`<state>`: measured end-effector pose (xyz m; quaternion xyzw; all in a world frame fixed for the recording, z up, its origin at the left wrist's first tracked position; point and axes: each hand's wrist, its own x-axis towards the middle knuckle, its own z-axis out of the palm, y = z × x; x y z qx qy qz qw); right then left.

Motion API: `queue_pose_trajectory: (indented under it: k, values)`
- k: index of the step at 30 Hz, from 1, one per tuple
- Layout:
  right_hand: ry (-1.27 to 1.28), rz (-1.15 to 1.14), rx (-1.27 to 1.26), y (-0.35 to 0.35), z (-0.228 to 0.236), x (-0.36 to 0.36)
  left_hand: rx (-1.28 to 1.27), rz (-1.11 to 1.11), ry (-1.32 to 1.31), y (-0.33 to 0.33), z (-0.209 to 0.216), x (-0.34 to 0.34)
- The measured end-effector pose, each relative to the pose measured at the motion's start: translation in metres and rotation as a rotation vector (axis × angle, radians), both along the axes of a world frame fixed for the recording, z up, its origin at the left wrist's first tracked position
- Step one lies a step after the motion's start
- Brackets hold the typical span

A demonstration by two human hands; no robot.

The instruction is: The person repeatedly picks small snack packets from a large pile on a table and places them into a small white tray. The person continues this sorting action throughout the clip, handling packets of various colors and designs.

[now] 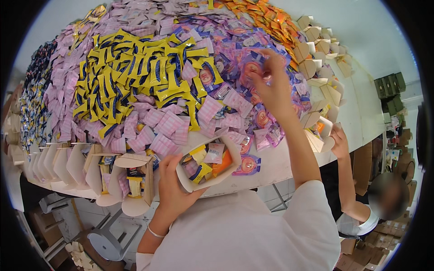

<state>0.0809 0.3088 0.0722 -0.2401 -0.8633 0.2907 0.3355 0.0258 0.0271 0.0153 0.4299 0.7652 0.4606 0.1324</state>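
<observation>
L hand [174, 192] grips an open cream carton [228, 144] by its L side, thumb along the near side, fingers up the far side. Carton's at the near edge of the white table [282, 158], in front of the torso, mouth tilted up. Inside: yellow sachets [199, 173], a pale pink sachet [214, 153] and an orange pkt [223, 163]. Bracelet [157, 231] on L wrist.

R hand [273, 92] is out over the purple pkts [251, 67], R of centre, fingers bent w/ thumb opposite; can't tell if it's pinching a pkt, fingertips are blurred against the pile. One loose purple pkt [247, 165] lies just beside the carton, on its R.

Rest of heap: yellow-and-navy sachets [158, 70] mid-table, pink striped sachets [167, 135] around them, orange pkts [271, 18] at far R, dark sachets [38, 67] at far L.

Row of open cartons [74, 162] along the near edge, L side; the one nearest the L hand, a part-filled carton [147, 176], has sachets in it. More cartons [332, 92] bunched along the R side of the heap, where a co-worker's hand [338, 141] touches one. Grey stool [105, 246] on the floor, btm L.
</observation>
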Motion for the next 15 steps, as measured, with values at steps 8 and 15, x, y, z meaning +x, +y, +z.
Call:
queue_pose_trajectory:
  k: [8, 15]
  values:
    - [-0.411, 0.838, 0.082, -0.096, 0.040, 0.047, 0.027, -0.138, 0.025, 0.012, 0.022, 0.000]
    - [-0.180, 0.596, 0.433, -0.113, 0.040, 0.112, 0.182, -0.275, 0.019, 0.028, 0.032, 0.013]
